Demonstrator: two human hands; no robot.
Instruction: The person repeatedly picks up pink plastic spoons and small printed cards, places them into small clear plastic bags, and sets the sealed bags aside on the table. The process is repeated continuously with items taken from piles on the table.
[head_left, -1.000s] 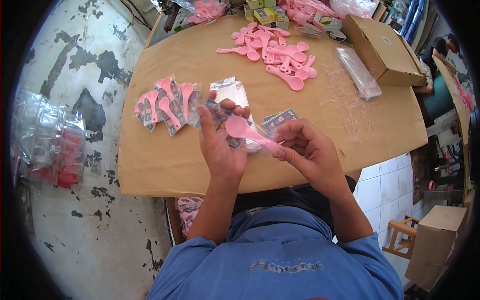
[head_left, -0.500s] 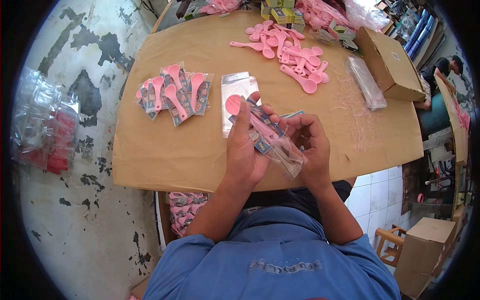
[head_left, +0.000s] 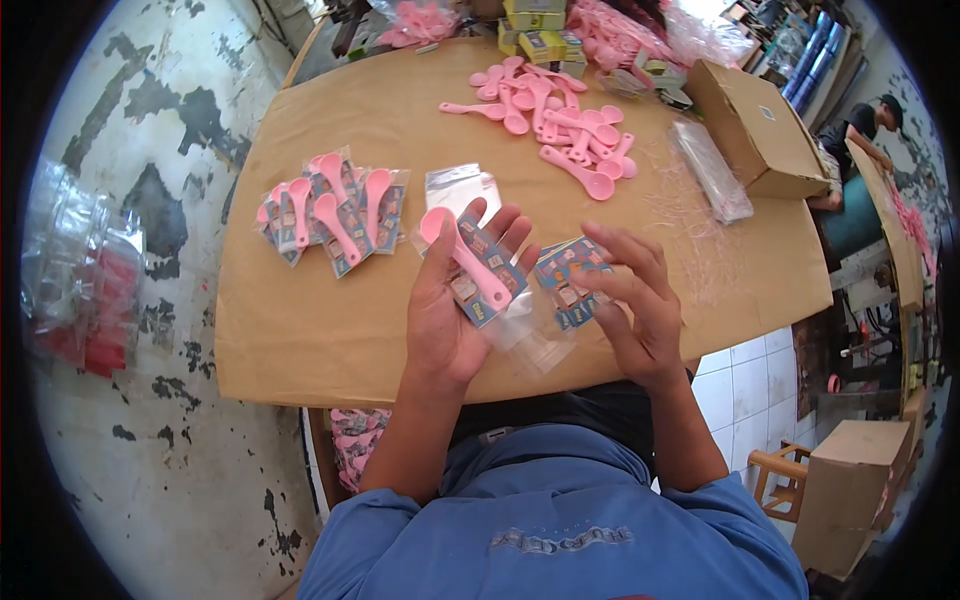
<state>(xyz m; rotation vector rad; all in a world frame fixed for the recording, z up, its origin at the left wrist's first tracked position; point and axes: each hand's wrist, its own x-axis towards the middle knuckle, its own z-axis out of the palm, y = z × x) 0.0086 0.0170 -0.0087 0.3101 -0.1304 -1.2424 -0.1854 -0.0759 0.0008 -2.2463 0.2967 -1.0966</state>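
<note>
A pink measuring spoon (head_left: 468,260) lies against a blue printed card (head_left: 466,297) inside a clear plastic bag (head_left: 535,342). My left hand (head_left: 441,325) holds this pack, thumb along the spoon's bowl end and fingers behind the card. The bag's loose end hangs toward the table's near edge. My right hand (head_left: 645,315) is free, its fingers apart and curved beside a stack of blue printed cards (head_left: 556,268). Beyond my left hand lies a pile of clear bags (head_left: 455,186), partly covered by my fingers.
Several packed spoons (head_left: 335,225) lie at the left of the brown-covered table (head_left: 300,345). Loose pink spoons (head_left: 560,120) are heaped at the back. A cardboard box (head_left: 752,130) and a bundle of clear plastic (head_left: 712,172) are at the right. Another person (head_left: 862,125) works far right.
My right hand has let go of the bag's loose end and opened, moving slightly right. My left hand has shifted left and lower with the pack, turning it more face-up.
</note>
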